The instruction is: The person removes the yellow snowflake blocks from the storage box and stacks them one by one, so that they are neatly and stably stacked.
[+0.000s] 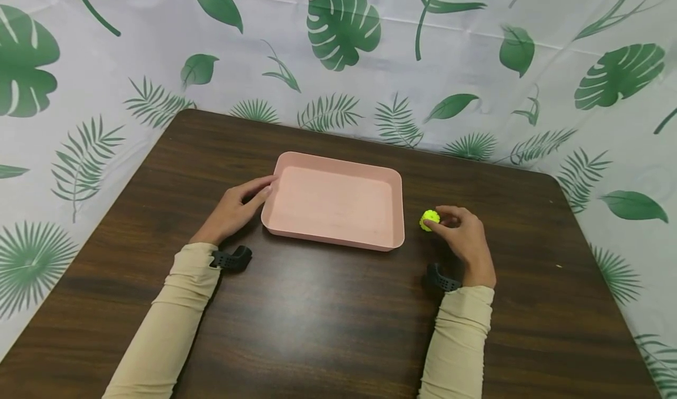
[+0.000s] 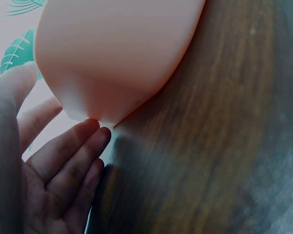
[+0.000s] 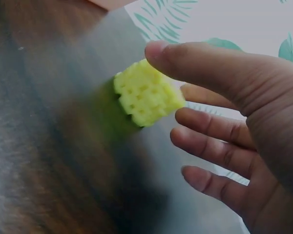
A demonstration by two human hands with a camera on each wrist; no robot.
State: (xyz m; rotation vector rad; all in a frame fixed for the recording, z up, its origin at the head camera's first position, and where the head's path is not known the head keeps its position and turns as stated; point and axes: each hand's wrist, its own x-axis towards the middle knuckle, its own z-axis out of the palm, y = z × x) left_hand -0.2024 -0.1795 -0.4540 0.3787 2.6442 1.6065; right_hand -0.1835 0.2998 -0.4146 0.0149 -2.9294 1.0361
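A shallow pink tray (image 1: 333, 240) lies on the brown table, bare inside. At its left end, my left hand (image 1: 233, 208) touches the outer wall with fingers fairly straight; in the left wrist view the fingertips (image 2: 103, 132) rest against that wall, below the rim. To the right of the tray, my right hand (image 1: 465, 231) pinches a small bright yellow-green block (image 1: 429, 220) between thumb and fingers. Seen from the right wrist, this block (image 3: 145, 95) looks like a cube with a knobbly, notched surface. Whether it touches the table, I cannot tell.
The dark wood-grain table (image 1: 296, 317) reaches back to a white cloth (image 1: 254, 29) printed with green leaves. Black straps (image 1: 233, 259) sit on both wrists, below beige sleeves (image 1: 164, 317). A tiny pale speck (image 1: 559, 265) lies on the right of the table.
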